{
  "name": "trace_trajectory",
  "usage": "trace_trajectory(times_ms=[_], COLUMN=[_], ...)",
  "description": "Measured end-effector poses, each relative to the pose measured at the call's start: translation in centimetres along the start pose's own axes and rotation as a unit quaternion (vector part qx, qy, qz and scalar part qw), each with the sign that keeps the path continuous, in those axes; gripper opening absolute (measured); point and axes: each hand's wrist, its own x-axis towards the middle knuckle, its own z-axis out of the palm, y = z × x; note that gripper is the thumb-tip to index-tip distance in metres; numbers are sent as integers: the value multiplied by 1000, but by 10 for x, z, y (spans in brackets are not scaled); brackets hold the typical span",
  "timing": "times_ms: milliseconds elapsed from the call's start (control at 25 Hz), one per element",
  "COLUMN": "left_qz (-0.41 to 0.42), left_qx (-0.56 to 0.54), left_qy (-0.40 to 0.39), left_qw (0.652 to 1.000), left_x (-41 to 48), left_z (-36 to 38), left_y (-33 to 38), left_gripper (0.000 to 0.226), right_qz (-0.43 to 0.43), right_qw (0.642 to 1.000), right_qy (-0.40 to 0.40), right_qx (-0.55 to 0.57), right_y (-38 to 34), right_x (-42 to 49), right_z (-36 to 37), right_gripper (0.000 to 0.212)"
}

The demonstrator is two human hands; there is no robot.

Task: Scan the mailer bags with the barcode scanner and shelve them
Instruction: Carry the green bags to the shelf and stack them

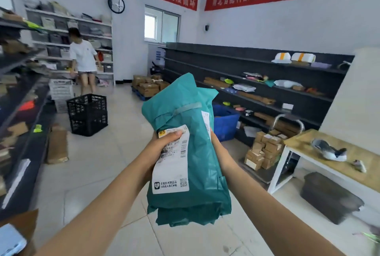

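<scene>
Two teal mailer bags (197, 153) are stacked upright in front of me, held between both hands. A white shipping label (172, 165) with barcodes covers the front bag's left side. My left hand (162, 142) grips the left edge, thumb pressed on the label's top. My right hand (216, 142) holds the right edge from behind, mostly hidden by the bags. A second label (206, 121) peeks out on the rear bag. A grey and white barcode scanner (329, 150) lies on the wooden table (308, 142) at right.
Long dark shelves (246, 66) with scattered parcels run along the right wall; more shelving (22, 99) lines the left. A black crate (87, 114), blue bin (225, 124), cardboard boxes (265, 150) and a dark tote (329, 198) sit on the floor. A person (83, 58) stands at the back shelves.
</scene>
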Motion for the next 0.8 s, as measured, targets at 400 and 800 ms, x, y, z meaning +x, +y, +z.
trace_trajectory(times_ms=[400,800], left_qz=[32,103], left_qx=[72,39], left_qy=[197,414], left_qw=[977,904], left_x=[167,313], left_z=[-101,-228], left_y=[50,134], left_gripper=[50,66], right_qz=[36,80], right_qw=[960,865], right_qy=[-270,-496], right_qx=[67,19], right_y=[-16,-46], right_x=[227,477], right_z=[78,215], right_gripper=[40,41])
